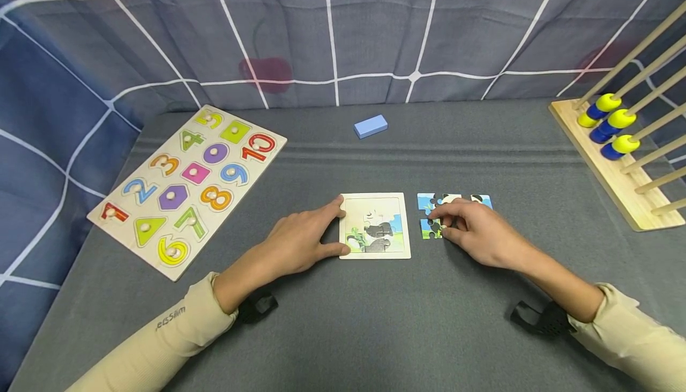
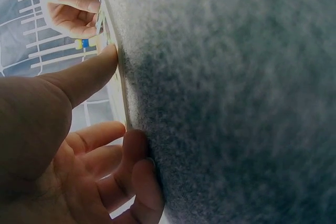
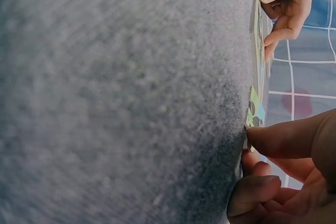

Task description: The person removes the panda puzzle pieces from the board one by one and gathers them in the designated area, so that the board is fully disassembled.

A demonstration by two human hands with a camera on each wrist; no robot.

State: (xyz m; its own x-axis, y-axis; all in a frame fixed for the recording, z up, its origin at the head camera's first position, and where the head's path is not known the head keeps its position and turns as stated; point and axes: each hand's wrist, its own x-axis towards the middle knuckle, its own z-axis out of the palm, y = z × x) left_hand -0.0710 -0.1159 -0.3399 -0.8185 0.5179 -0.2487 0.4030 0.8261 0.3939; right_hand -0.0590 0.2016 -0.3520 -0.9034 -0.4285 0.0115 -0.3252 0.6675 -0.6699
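A square wooden puzzle board [image 1: 375,255] lies flat on the table, with several panda picture pieces [image 1: 379,230] fitted in its lower and right parts. My left hand [image 1: 297,240] rests at its left side, thumb on the lower left corner and index finger at the upper left corner. The left wrist view shows that thumb [image 2: 94,72] pressing on the board. To the right of the board my right hand [image 1: 479,234] pinches a green-and-blue puzzle piece [image 1: 427,229] between thumb and index finger. Other loose pieces [image 1: 426,200] lie beside it, partly hidden by the right hand.
At the left lies a number-and-shape peg board [image 1: 184,186]. A blue block [image 1: 370,126] sits behind the puzzle board. A wooden bead stand [image 1: 605,162] with yellow and blue beads occupies the right side. A checked curtain [image 1: 375,28] hangs along the back.
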